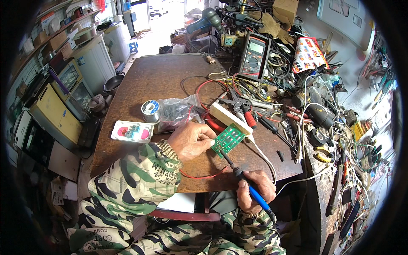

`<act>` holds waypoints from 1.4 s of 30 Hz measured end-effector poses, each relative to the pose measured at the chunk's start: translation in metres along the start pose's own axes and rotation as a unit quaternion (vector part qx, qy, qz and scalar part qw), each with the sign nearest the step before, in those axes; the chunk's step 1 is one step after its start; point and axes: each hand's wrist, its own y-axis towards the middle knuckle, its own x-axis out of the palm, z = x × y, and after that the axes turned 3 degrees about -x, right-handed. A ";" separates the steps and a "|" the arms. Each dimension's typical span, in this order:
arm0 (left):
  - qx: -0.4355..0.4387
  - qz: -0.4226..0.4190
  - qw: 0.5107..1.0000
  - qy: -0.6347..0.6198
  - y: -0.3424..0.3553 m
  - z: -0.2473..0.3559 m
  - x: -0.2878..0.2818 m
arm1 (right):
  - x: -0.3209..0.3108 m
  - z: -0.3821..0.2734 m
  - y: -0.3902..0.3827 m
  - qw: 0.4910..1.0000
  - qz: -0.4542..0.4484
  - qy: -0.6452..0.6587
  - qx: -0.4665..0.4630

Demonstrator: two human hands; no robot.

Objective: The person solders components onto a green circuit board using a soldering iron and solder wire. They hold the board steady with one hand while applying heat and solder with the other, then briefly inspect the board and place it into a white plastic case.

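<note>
Ribbed cuffs of soft camouflage cloth are wrapping both wrists. Nearest, the right hand [266, 186] is hovering around the near edge of the desk [157, 78], fingers curling closed around the smooth blue handle of a soldering iron [263, 204]. The iron's slim metal shaft is slanting up and leftward, its tip reaching the near corner of a green circuit board [229, 138]; whether it is touching, I cannot tell. The left hand [190, 140] is bending inward, thumb and fingertips drawing almost together and pinching the left side of that thin, flat board. The board is tilting above the near half of the desk, toward the near right corner, its face carrying rows of small dark parts.

Just behind it, a white, oblong plastic power strip [226, 116] is lying diagonally. Near the desk's left edge, a shallow white plastic tray [148, 127] is holding small parts, and a round spool of shiny solder [150, 109] is standing beside a crinkled clear bag [176, 111]. Along the right edge, metal pliers [233, 104] are resting among tangled rubbery wires. Farther off, a boxy multimeter [255, 56] is leaning back toward the far right corner.
</note>
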 end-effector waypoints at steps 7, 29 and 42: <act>0.022 -0.013 1.000 -0.001 0.000 -0.001 -0.001 | -0.010 0.001 -0.011 0.991 0.021 0.072 0.111; -0.044 -0.112 0.993 -0.016 0.039 0.029 0.011 | -0.043 0.018 -0.003 0.954 0.076 0.225 0.184; 0.015 -0.082 0.993 -0.080 0.044 0.005 0.024 | -0.047 0.015 0.000 0.993 -0.044 0.029 0.109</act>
